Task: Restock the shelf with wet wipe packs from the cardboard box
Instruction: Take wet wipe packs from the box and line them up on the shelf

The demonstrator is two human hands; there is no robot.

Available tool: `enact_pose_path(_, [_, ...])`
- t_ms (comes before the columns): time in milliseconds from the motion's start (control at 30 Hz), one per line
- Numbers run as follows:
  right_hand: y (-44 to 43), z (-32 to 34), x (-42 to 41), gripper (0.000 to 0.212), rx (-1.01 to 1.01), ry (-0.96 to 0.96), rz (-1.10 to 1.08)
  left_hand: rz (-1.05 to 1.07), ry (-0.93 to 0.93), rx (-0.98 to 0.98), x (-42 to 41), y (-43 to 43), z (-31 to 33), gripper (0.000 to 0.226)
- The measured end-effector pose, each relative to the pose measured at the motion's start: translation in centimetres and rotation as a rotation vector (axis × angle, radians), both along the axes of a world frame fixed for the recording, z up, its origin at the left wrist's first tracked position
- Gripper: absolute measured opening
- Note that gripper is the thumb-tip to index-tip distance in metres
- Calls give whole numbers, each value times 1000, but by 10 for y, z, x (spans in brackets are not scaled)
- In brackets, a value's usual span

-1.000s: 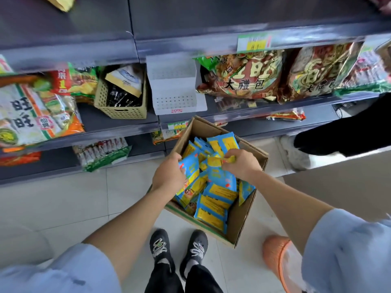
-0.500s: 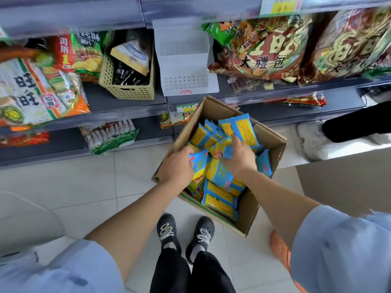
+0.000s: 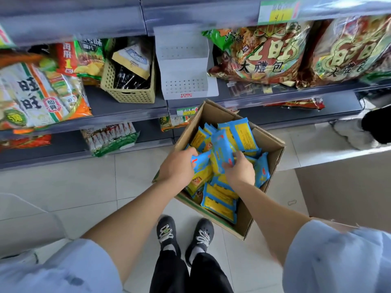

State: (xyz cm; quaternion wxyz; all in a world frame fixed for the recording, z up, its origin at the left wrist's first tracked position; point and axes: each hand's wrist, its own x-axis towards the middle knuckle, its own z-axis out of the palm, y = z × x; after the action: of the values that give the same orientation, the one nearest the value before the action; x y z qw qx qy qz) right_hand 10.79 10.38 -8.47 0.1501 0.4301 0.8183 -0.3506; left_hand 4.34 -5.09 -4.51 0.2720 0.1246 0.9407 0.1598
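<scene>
Below, both hands — left hand (image 3: 179, 166), right hand (image 3: 240, 171) — grip wet wipe packs (image 3: 222, 154) in the cardboard box (image 3: 268, 142).

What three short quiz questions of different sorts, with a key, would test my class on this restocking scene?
1. True or false: both hands are inside the box.
2. Multiple choice: the white display stand on the shelf is A) full of packs, B) empty, C) lying on the floor.
3. Fill in: beside the stand, to its left in the picture, sits a beige ____.

Key
1. True: the left hand and right hand both grip packs in the box.
2. B.
3. Basket.
</scene>
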Motion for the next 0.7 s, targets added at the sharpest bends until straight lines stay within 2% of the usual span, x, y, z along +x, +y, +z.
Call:
enact_pose_path(100, [11,30,-13,34,155,91,158,-46,34,19,-4,-5,21,27])
enact_pose_path(333, [3,111,-47,29,224,255,328,-81,171,127,-23,-39,97,26])
enact_pose_path(500, [-35,172,-72,23,251,395,463,-42,216,187,-43,-96,155,23])
enact_pose_path(700, [-110,248,-96,21,251,563,524,-35,325,268,-52,-188,231,21])
